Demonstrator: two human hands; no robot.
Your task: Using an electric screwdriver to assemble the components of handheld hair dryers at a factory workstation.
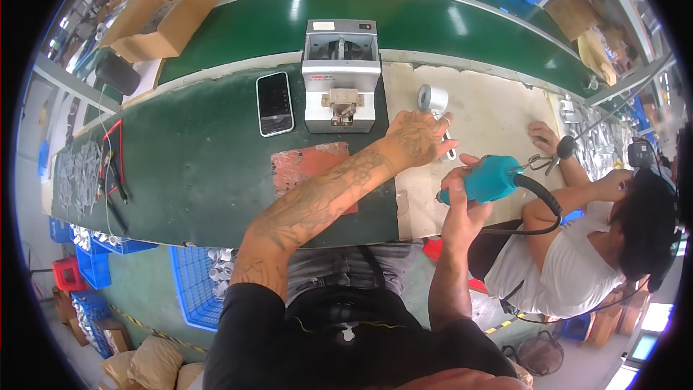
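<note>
As I watched through the head view, the left hand (419, 139) had its fingers curled around a white, round-headed part with a handle (434, 99) over the beige paper sheet (498, 97). The right hand (462, 222) was wrapped around a teal, barrel-shaped power driver (492, 179).

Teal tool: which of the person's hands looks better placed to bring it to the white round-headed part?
Right, most likely: the right hand already grips the teal tool, near the white round-headed part. The left hand seems busy holding that part.
</note>
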